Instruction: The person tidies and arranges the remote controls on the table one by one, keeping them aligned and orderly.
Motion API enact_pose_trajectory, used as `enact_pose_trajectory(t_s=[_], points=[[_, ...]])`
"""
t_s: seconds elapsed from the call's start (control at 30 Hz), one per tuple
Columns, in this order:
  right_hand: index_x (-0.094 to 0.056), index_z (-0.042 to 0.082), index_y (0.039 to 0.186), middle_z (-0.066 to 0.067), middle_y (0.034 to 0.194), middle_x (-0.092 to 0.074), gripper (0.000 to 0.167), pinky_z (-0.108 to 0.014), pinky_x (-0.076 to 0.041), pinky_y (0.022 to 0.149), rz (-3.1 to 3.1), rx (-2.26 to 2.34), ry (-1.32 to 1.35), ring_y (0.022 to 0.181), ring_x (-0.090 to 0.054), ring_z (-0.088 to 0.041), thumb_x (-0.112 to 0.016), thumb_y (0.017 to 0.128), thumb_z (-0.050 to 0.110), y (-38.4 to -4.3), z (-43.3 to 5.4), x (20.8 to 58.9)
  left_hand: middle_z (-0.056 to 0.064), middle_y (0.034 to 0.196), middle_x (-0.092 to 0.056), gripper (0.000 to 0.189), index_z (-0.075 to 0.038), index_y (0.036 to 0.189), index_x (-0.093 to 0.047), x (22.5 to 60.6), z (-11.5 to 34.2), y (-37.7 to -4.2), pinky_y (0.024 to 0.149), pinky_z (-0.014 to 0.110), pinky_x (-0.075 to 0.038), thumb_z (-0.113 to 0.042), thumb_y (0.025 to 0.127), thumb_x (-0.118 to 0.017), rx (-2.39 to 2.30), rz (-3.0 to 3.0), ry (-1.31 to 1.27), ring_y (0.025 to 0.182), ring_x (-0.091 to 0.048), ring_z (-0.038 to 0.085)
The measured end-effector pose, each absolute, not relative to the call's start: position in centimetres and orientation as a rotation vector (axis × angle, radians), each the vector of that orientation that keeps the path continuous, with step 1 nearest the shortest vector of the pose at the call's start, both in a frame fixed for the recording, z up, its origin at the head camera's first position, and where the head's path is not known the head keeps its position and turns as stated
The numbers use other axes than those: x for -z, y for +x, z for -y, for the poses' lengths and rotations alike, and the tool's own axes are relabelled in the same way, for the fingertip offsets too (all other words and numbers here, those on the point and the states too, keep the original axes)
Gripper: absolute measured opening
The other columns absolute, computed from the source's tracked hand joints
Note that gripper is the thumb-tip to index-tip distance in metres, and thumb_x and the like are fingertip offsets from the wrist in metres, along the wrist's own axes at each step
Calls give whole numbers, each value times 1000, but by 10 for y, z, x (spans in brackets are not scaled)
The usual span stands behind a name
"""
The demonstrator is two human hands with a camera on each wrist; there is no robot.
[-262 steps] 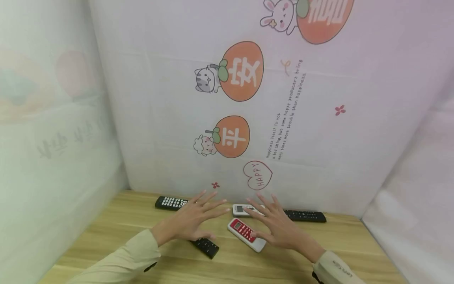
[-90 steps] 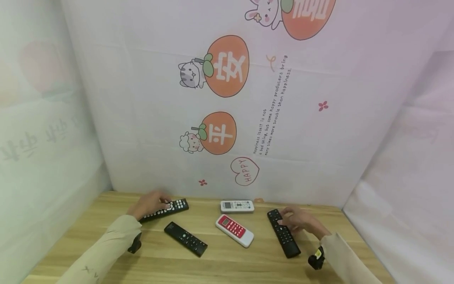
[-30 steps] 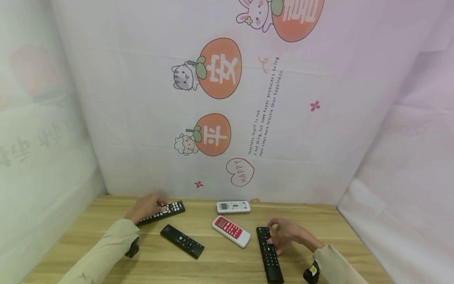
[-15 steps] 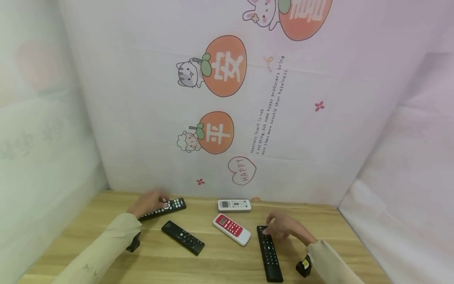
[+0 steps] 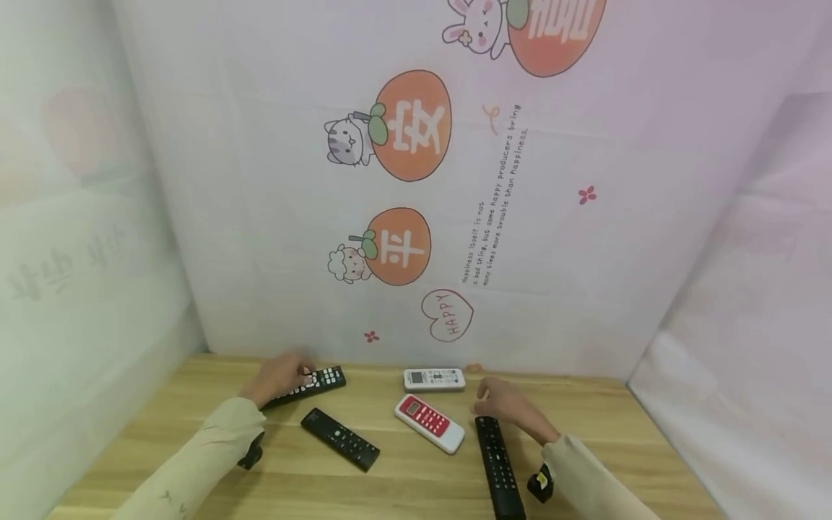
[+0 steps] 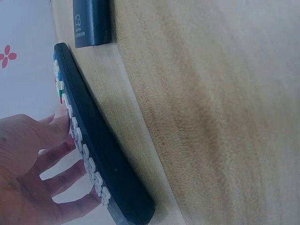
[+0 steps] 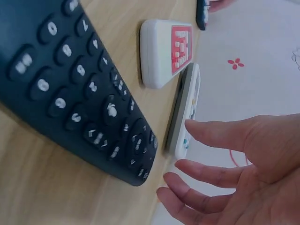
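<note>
My left hand (image 5: 281, 378) is at the black remote control with white keys (image 5: 328, 377), back left on the table. In the left wrist view, the thumb presses the key side of that remote (image 6: 101, 136) while the fingers curl along its far edge. Past the top end of a long black remote control (image 5: 497, 462) is my right hand (image 5: 503, 399), apart from it. Its fingers (image 7: 201, 173) are loosely bent with nothing between them in the right wrist view, close to a white remote control (image 7: 185, 110).
Near the table's middle lies a red and white remote control (image 5: 429, 423), slanted, in front of the white one (image 5: 434, 379). A shorter black remote control (image 5: 340, 438) lies left of it. A printed cloth (image 5: 533, 318) hangs behind the wooden table (image 5: 403, 498).
My right hand has let go of the long black remote and moved back and left. Since the oldest frame that remote has turned lengthwise and come forward; the left remote has turned slightly.
</note>
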State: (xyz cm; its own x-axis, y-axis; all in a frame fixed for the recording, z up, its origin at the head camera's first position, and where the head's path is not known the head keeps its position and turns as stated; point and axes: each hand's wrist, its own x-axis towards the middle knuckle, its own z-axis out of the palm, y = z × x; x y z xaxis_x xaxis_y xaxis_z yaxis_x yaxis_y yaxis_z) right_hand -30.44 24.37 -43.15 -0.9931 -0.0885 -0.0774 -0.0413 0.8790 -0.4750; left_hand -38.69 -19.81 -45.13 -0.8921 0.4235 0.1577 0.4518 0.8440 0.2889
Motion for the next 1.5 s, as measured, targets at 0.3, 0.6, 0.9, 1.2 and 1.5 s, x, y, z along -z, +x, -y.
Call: enact_pose_trajectory(t_s=[0.3, 0.6, 0.9, 1.2, 1.5], points=[[-67, -1, 109, -10, 99, -65, 32, -39, -57, 70, -3034, 668, -210, 83, -61, -22, -84, 86, 15, -314, -223, 435, 15, 105, -73, 17, -6, 109, -78, 455, 198, -387, 83, 50, -59, -6, 92, -76, 504, 2947, -656, 96, -69, 31], [-67, -2, 119, -19, 112, -69, 39, -52, -60, 86, -2958, 743, -324, 100, -67, -32, -81, 90, 19, -313, -199, 434, 16, 105, -73, 18, -3, 111, -77, 453, 196, -388, 84, 52, -59, -7, 93, -76, 511, 2943, -656, 96, -69, 33], [-60, 0, 136, -19, 114, -69, 57, -47, -61, 82, -2868, 836, -400, 96, -68, -28, -83, 88, 21, -314, -180, 441, 17, 105, -74, 18, -3, 109, -77, 447, 195, -386, 82, 52, -60, -6, 92, -77, 484, 2946, -659, 95, -70, 34], [-55, 2, 142, -11, 102, -69, 71, -37, -60, 71, -2835, 759, -421, 83, -65, -19, -89, 81, 17, -306, -169, 444, 12, 100, -74, 16, -6, 107, -78, 455, 195, -387, 79, 49, -59, -8, 92, -77, 450, 2934, -632, 92, -70, 30], [-56, -1, 123, -12, 98, -63, 58, -34, -62, 60, -2708, 973, -348, 77, -67, -22, -89, 76, 3, -309, -171, 442, 12, 100, -74, 13, -5, 105, -78, 452, 196, -387, 81, 50, -59, -8, 92, -76, 478, 2942, -614, 92, -69, 29]])
